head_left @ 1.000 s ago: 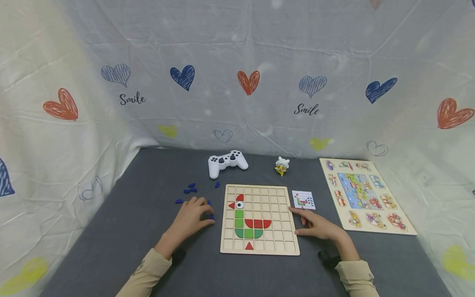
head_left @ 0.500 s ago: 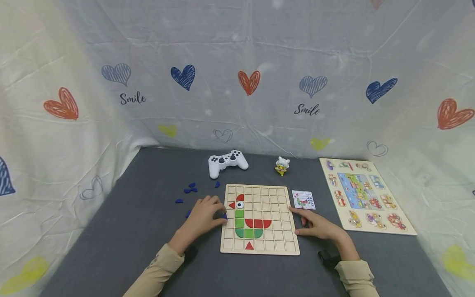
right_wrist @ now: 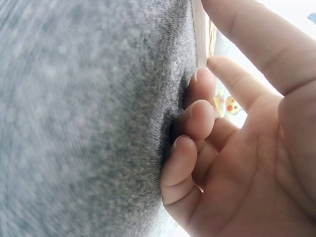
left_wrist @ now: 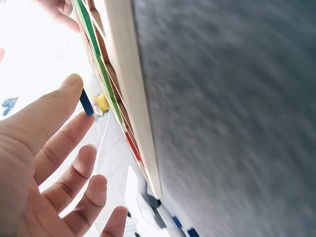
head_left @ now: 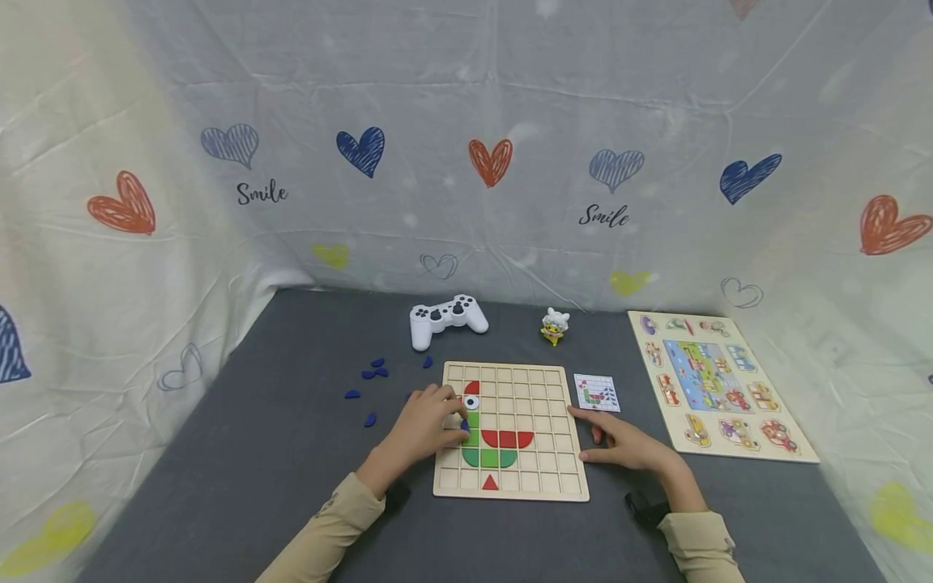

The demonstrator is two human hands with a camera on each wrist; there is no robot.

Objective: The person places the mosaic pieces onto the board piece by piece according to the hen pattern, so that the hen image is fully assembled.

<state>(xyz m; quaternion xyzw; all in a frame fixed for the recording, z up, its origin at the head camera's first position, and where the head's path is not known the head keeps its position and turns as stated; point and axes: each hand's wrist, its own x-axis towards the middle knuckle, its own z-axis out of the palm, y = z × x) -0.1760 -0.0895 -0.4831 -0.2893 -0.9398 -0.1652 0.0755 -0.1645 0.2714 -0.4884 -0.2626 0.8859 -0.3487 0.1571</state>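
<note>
Fingertips of the left hand (head_left: 425, 426) pinch a small, flat blue piece (left_wrist: 86, 102) over a square, pale wooden grid board (head_left: 543, 397).
Just the thumb and one finger hold the piece, so it might slip out and land crooked. The left hand is close to the round white eye tile (head_left: 471, 402), so a bump could knock that tile out of place. The right hand (head_left: 619, 442) grips nothing; its thumb and pointing finger touch the board's right edge. If they push hard, the board could slide and spoil the aim. The small white picture card (head_left: 596, 393) is just beside that hand and could get nudged. Loose blue half-round pieces (head_left: 370, 419) lie on the dark grey cloth (head_left: 219, 486), left of the board.
</note>
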